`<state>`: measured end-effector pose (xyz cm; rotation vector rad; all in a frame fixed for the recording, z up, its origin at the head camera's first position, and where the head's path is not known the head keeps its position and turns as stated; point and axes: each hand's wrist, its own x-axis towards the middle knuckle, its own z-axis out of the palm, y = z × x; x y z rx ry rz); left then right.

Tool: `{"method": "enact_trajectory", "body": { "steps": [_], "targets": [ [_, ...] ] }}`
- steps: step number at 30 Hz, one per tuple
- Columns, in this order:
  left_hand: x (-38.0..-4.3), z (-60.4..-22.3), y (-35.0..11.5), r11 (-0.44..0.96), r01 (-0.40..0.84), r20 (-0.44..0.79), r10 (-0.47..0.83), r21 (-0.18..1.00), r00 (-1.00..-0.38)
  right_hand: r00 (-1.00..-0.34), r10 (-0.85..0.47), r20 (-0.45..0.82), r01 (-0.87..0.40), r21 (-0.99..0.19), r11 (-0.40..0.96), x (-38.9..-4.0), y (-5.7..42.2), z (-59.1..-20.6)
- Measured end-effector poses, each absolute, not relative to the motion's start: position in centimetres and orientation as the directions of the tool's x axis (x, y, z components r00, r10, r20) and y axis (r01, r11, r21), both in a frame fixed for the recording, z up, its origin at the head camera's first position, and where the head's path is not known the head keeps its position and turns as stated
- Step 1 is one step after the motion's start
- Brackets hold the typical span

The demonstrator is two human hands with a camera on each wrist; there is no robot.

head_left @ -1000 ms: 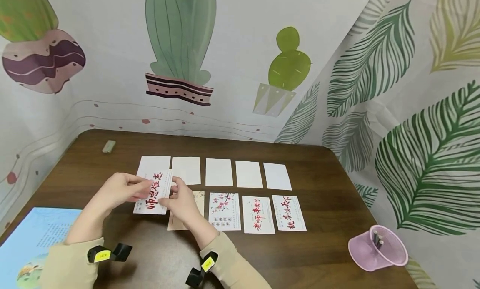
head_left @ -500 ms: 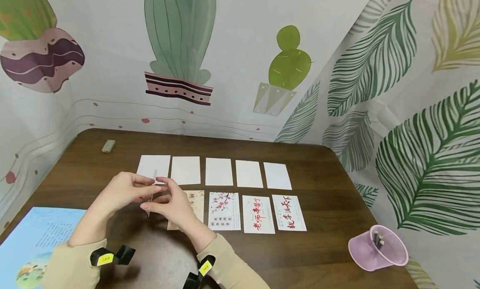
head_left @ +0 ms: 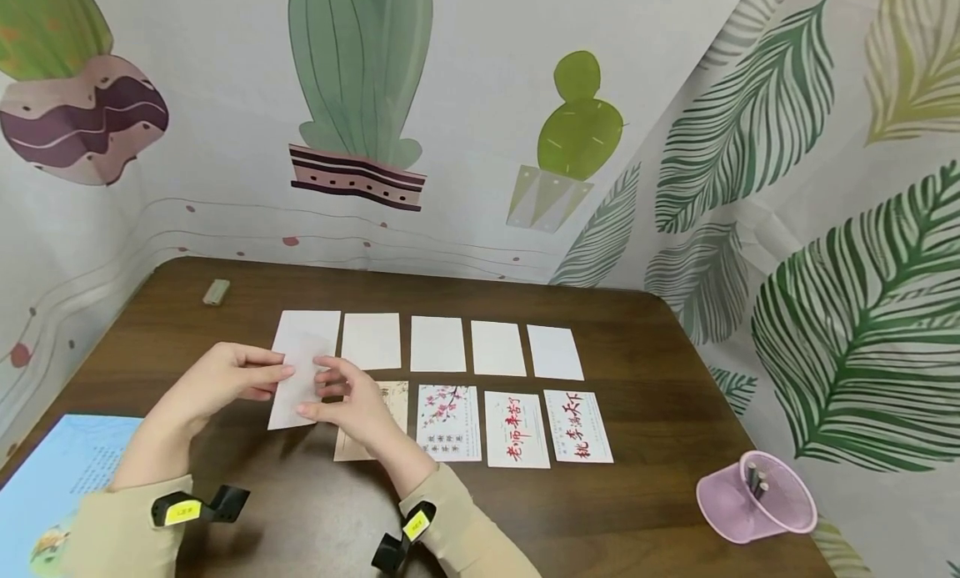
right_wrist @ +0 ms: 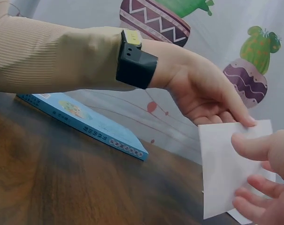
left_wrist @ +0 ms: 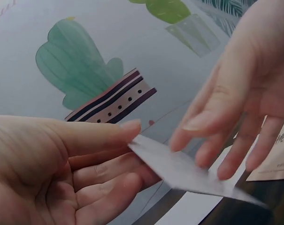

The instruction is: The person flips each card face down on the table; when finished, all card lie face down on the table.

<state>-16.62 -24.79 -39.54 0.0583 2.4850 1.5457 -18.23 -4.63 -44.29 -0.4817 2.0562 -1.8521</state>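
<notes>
Between thumb and fingers, my left hand [head_left: 213,382] pinches the left edge of a card [head_left: 298,392], its plain white back facing up in the head view. My right hand [head_left: 362,407] is at the card's other edge, fingers spread and loosely bent; the right wrist view has its thumb in front of the card [right_wrist: 219,173]. Whether that thumb touches it is unclear. The raised card overlaps the leftmost white card [head_left: 307,324] behind it. A beige printed card [head_left: 395,404] lies partly hidden by my right hand.
Several blank white cards [head_left: 438,344] form the back row. In front lie a plum-blossom card [head_left: 448,428] and two red-lettered cards [head_left: 517,432]. A blue book [head_left: 75,478] is at left, a pink pen holder [head_left: 750,495] at right, a small pale block [head_left: 217,292] at back left.
The held card has turned over: its red lettering faced up, then it stood edge-on, and now its white back shows. My left hand has shifted slightly left; my right fingers have moved slightly right.
</notes>
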Motion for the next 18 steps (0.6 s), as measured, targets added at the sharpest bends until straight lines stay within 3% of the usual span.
{"method": "enact_trajectory", "body": {
  "steps": [12, 18],
  "targets": [
    [-16.9, -40.5, -26.8, 0.432, -0.151, -0.216, 0.103, 0.889, -0.971, -0.952, -0.295, -0.076, 0.051, -0.994, 0.092, -19.6, -3.6, -45.2],
    [-17.2, -41.4, -27.6, 0.415, -0.192, -0.286, 0.178, 0.889, -0.941, -0.932, -0.33, -0.147, 0.13, -0.989, 0.075, -19.7, -4.0, -45.8]
  ]
}}
